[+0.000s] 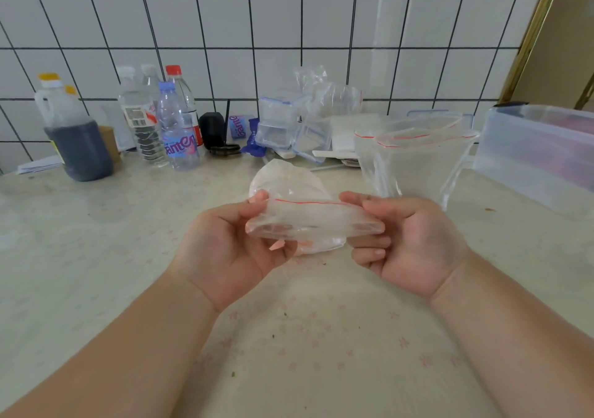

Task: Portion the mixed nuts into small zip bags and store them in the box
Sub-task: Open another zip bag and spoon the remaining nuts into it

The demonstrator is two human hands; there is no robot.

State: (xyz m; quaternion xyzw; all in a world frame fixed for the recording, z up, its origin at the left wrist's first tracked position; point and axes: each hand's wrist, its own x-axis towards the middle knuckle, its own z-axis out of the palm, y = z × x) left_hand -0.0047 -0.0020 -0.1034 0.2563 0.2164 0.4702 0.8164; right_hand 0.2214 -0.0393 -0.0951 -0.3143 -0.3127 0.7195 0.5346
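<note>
Left hand point(229, 250) and right hand point(409, 244) pinching zip bag point(308, 221) between them

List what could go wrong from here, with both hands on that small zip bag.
1. Both the left hand and the right hand pinch the thin small zip bag at its ends; if the mouth stays collapsed, nuts may spill onto the counter.
2. No nuts are visible, so a hand must let go to fetch them.
3. Larger open zip bags stand close behind; a reach toward the clear box could topple them.
</note>
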